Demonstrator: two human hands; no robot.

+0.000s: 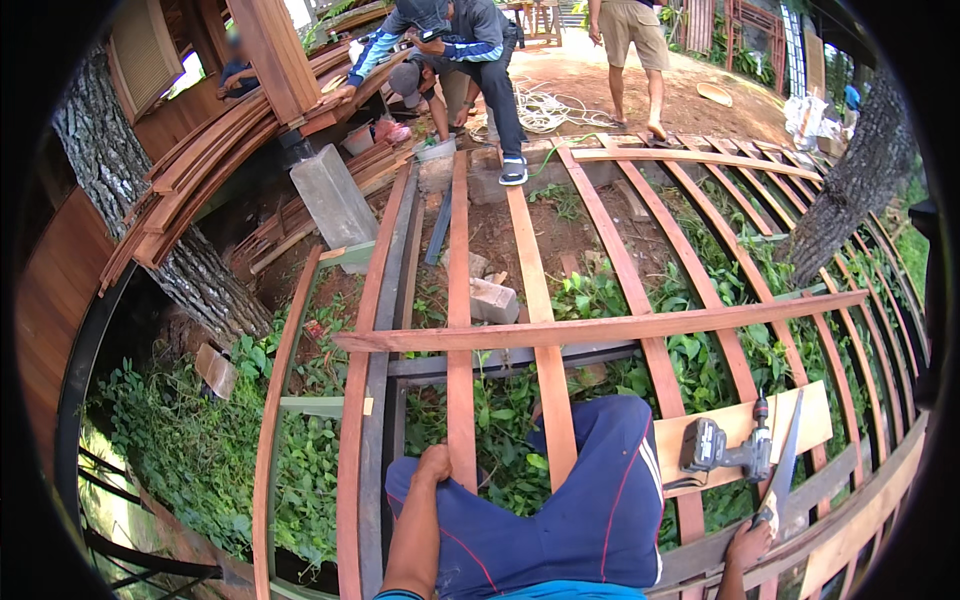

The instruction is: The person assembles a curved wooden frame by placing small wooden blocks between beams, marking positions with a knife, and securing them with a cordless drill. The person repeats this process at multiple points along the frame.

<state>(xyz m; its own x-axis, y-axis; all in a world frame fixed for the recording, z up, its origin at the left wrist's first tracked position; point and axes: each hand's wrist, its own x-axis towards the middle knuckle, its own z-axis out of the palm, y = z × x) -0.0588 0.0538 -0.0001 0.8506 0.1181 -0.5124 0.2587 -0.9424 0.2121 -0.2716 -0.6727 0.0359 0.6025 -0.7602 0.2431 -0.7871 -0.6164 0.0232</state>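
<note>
My right hand [750, 546] is wrapped round the handle of a handsaw [787, 455], whose blade points away from me. Beside the blade, a cordless drill [735, 450] lies on a short pale board [812, 418] set across the slats. My left hand [433, 465] is curled closed at my knee, against the edge of a reddish wooden slat [460, 400]; whether its fingers grip anything is hidden. A long wooden batten [610, 328] crosses the slats in front of my knees.
Gaps between the slats show green plants [250, 450] and soil below. A concrete post [335, 195] and a concrete block [494, 300] stand ahead. Tree trunks [850, 180] flank the frame. Several people are beyond, one person [490, 60] stepping on the far edge near a white cable [545, 110].
</note>
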